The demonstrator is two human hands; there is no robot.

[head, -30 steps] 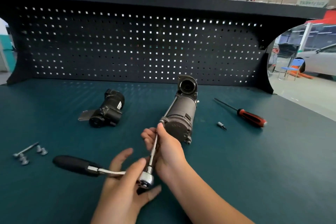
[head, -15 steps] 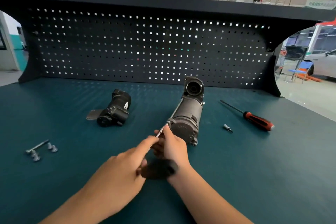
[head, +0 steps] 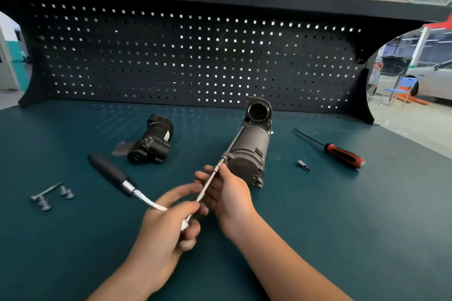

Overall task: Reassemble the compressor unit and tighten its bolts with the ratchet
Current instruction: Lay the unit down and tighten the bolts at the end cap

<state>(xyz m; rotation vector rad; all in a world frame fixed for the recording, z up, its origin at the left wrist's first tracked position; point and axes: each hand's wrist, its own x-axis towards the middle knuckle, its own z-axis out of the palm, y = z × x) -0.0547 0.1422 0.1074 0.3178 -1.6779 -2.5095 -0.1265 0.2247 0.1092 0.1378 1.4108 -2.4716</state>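
Tightening of a long bolt (head: 233, 140) is judged to be the step in hand. The compressor unit (head: 249, 151) lies on its side at the middle of the bench (head: 342, 239), open end toward the pegboard, and the bolt runs along its left flank. The ratchet (head: 115, 176) is joined to the bolt's near end by a thin extension bar (head: 208, 186). The bar is pinched near its tip between thumb and curled fingers of the right hand (head: 227, 193), while the ratchet's head is gripped in the curled, motion-blurred fingers of the left hand (head: 168, 227). More strokes are probably called for next, with the bar kept in line with the bolt so the socket is not cammed off. Loose bolts (head: 51, 195) to the left and a separate black part (head: 149, 144) suggest assembly is unfinished. Half a second earlier the handle was tucked low beneath the hands; it is now swung up and leftward, while the unit is unmoved.
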